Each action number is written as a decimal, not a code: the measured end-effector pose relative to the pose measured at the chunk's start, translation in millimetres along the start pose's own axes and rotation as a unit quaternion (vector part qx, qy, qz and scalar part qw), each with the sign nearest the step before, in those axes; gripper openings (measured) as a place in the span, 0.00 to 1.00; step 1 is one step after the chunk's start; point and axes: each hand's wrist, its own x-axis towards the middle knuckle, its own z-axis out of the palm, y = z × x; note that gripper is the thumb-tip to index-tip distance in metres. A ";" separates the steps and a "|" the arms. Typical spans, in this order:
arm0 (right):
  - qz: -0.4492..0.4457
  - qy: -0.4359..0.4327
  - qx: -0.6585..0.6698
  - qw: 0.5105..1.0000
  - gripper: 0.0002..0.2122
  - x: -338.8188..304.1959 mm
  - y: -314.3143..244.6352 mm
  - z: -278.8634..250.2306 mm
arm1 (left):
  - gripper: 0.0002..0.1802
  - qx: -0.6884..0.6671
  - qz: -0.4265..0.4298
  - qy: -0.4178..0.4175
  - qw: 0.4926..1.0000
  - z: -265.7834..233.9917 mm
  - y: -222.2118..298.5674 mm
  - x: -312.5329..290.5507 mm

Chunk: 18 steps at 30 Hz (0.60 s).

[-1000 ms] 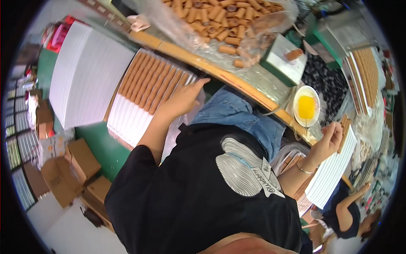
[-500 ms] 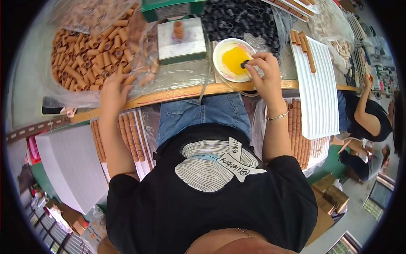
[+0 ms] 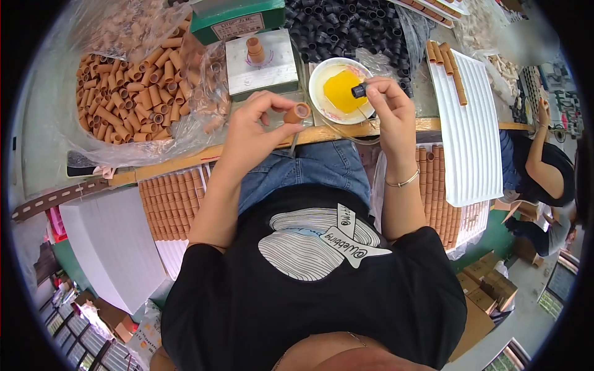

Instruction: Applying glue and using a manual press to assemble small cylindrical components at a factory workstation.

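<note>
My left hand (image 3: 260, 127) pinches a short orange-brown tube (image 3: 297, 113), its open end turned toward the right. In my right hand (image 3: 395, 108) is a small black collar (image 3: 359, 91), held between thumb and fingers over the right side of a white bowl (image 3: 317, 106). Yellow liquid (image 3: 341, 91) lies in the bowl. Tube and collar are apart, a hand's width between them. Behind my left hand a metal block (image 3: 263, 69) carries a stepped orange-brown piece (image 3: 254, 51) standing upright.
Loose orange-brown tubes (image 3: 130, 93) lie heaped at the left on plastic film, black collars (image 3: 346, 28) at the back. A green box (image 3: 238, 25) stands behind the block. At the right a white ribbed tray (image 3: 467, 136) holds several tubes. A person (image 3: 547, 167) sits further right.
My left hand has come from the tube heap toward the middle, now carrying a tube. My right hand has lifted the black collar slightly and turned it.
</note>
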 end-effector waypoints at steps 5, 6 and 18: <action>0.211 -0.095 0.348 0.909 0.05 -2.6 -14.4 13.3 | 0.16 0.044 0.029 0.012 0.999 12.4 9.9 6.6; 0.211 -0.095 0.349 0.908 0.05 -1.9 -18.9 17.2 | 0.15 0.047 0.038 0.016 0.998 12.8 10.2 6.6; -0.198 -0.089 -0.113 0.969 0.05 12.7 -32.2 20.1 | 0.15 0.049 0.047 0.073 0.995 29.3 -1.8 9.8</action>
